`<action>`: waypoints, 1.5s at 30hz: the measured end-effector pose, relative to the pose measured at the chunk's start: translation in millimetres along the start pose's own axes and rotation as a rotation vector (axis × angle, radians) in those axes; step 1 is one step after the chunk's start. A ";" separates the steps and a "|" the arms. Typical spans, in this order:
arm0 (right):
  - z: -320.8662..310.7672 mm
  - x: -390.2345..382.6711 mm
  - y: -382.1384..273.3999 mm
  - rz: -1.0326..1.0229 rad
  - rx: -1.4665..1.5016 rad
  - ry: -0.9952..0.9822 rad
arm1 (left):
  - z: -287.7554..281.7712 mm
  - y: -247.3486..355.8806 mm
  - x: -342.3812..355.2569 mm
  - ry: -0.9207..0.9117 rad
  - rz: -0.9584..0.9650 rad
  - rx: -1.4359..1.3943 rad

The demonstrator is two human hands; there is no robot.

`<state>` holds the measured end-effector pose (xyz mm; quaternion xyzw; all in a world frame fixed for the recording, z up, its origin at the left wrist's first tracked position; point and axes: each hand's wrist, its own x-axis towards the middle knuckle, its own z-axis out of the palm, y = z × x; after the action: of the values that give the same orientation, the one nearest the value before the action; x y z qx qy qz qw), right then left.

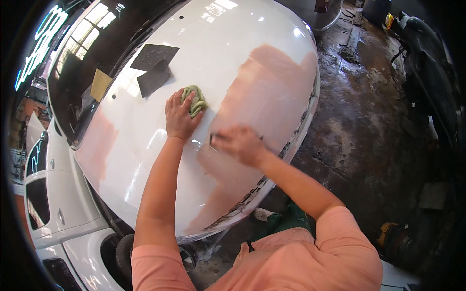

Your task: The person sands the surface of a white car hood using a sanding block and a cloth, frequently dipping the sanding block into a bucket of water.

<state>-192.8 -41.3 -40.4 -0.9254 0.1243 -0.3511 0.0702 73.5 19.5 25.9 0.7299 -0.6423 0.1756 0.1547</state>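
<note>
A white car hood [160, 116] with pinkish filler patches [252, 92] fills the middle of the view. My left hand [182, 116] presses on the hood, its fingers around a crumpled green cloth [195, 101]. To its right, my right hand [239, 144] is smeared by motion over the wet edge of the large patch. A dark, thin-edged piece [212, 139] shows under its fingers, mostly covered, perhaps sandpaper. Two dark sandpaper sheets [154, 80] lie overlapping on the hood beyond my left hand. A tan sheet [100, 85] rests by the windshield.
The windshield [92, 36] borders the hood at the far left, with another white car [68, 206] beside it. Wet, stained concrete floor [349, 116] runs along the right. Dark car parts [427, 72] stand at the right edge, and a yellow-and-black power tool [388, 235] lies lower right.
</note>
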 end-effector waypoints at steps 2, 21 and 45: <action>-13.7 -9.7 -13.0 -0.050 0.161 -0.096 | -4.6 -1.1 0.8 0.012 0.016 0.016; -37.1 41.9 104.9 0.701 -0.125 0.012 | 7.7 10.7 15.2 -0.008 0.007 -0.036; -41.0 32.0 141.6 0.863 -0.246 0.263 | 10.4 19.2 19.4 0.007 0.023 -0.081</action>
<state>-222.6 -187.8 -20.5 -0.7383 0.5462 -0.3868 0.0834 57.3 -4.8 25.5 0.7150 -0.6566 0.1539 0.1842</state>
